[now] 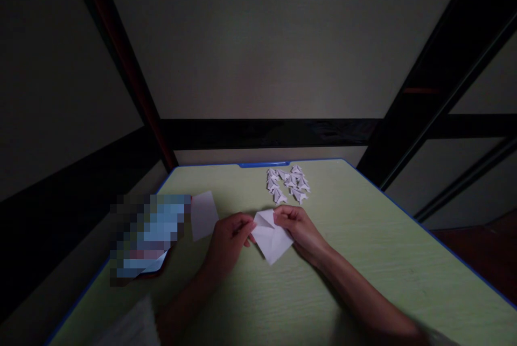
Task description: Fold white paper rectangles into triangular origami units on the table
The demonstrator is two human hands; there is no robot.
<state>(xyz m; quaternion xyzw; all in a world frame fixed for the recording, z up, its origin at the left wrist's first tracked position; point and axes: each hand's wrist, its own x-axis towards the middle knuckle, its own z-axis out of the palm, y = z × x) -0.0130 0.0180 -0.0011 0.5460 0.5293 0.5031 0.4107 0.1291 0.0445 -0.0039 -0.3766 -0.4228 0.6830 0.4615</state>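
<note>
A white sheet of paper [270,238], partly folded with a corner turned down, lies on the green table [363,260] between both hands. My left hand [228,239] pinches its left corner with closed fingers. My right hand [298,226] presses and grips the sheet's upper right edge, fingers curled over it. Just beyond my right hand lies a cluster of several small folded white paper pieces [287,183].
A flat white paper rectangle [203,215] lies left of my left hand. A blurred-out object [147,238] sits at the table's left edge. The table has a blue rim; dark frame bars and a pale wall stand behind it.
</note>
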